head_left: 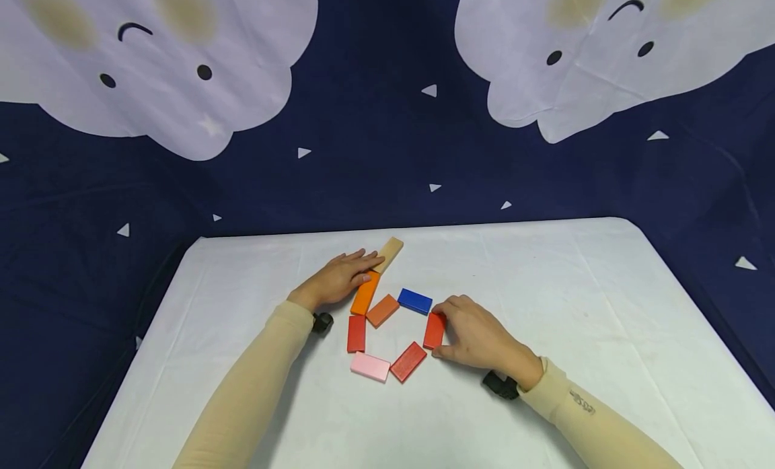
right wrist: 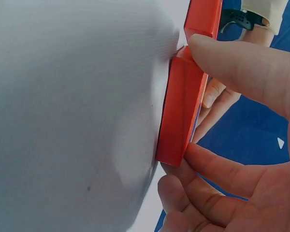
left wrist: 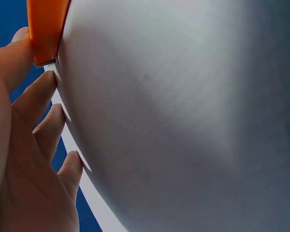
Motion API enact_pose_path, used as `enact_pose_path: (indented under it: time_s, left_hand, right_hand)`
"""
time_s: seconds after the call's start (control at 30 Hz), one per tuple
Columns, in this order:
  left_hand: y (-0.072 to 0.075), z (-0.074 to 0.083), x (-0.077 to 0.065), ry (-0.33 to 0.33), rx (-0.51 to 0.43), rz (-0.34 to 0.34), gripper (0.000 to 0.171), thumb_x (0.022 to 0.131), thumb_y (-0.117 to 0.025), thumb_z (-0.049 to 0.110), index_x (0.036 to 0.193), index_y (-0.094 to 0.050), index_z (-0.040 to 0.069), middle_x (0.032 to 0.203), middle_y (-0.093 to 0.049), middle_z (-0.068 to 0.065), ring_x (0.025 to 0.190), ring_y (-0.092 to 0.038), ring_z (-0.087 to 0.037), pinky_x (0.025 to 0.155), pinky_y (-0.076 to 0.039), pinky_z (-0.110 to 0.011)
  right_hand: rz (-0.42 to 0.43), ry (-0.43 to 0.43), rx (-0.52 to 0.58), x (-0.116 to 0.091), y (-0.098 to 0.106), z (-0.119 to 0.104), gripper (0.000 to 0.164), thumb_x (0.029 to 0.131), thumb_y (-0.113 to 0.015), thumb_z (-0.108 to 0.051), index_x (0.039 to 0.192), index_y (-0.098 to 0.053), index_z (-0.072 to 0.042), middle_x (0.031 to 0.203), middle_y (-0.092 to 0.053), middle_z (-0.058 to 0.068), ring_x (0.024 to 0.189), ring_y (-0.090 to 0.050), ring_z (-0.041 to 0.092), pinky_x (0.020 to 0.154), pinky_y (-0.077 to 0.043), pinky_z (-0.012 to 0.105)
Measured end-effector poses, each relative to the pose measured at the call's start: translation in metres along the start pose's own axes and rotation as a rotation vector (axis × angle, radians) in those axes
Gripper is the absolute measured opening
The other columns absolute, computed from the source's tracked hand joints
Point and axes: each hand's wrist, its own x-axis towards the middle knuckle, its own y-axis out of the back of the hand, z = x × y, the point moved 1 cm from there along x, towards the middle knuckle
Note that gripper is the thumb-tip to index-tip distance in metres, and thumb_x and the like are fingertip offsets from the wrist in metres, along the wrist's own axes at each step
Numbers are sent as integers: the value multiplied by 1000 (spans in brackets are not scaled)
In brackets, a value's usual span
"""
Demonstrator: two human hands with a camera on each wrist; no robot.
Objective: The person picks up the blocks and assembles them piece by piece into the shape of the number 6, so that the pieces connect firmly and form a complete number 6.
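Note:
My right hand (head_left: 478, 331) pinches a red block (head_left: 434, 330) by its two ends, thumb at the near end and fingers at the far one. In the right wrist view this red block (right wrist: 179, 108) lies flat, its long side facing the camera. At the back left, my left hand (head_left: 336, 278) reaches over the table with outstretched fingers. Its fingertips touch a plain wood block (head_left: 390, 252), and its thumb lies against an orange block (head_left: 365, 295). The left wrist view shows the thumb beside the orange block (left wrist: 47, 31).
Other blocks form a rough ring on the white table (head_left: 514, 435): an orange-red block (head_left: 383, 311), a blue block (head_left: 414, 301), a left red block (head_left: 356, 334), a pink block (head_left: 371, 367) and a front red block (head_left: 408, 361). A dark blue cloth (head_left: 375, 166) hangs behind.

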Motion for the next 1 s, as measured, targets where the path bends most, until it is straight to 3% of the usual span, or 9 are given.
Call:
enact_pose_path:
  time_s: [0.77, 1.0]
  left_hand:
    - [3, 4, -1, 31, -5, -11, 50, 109, -43, 29, 158, -34, 25, 163, -31, 2, 153, -17, -24, 124, -9, -48]
    - [5, 4, -1, 0, 2, -17, 50, 110, -42, 28, 159, -34, 23, 162, -32, -3, 153, -19, -27, 124, -10, -52]
  right_hand:
    - [19, 14, -1, 0, -3, -3, 66, 70, -92, -36, 118, -67, 2, 104, -65, 5, 96, -59, 21, 89, -53, 40]
    - [18, -63, 78, -8, 7, 8, 71, 72, -91, -40, 126, -65, -2, 115, -66, 6, 108, -60, 24, 96, -51, 44]
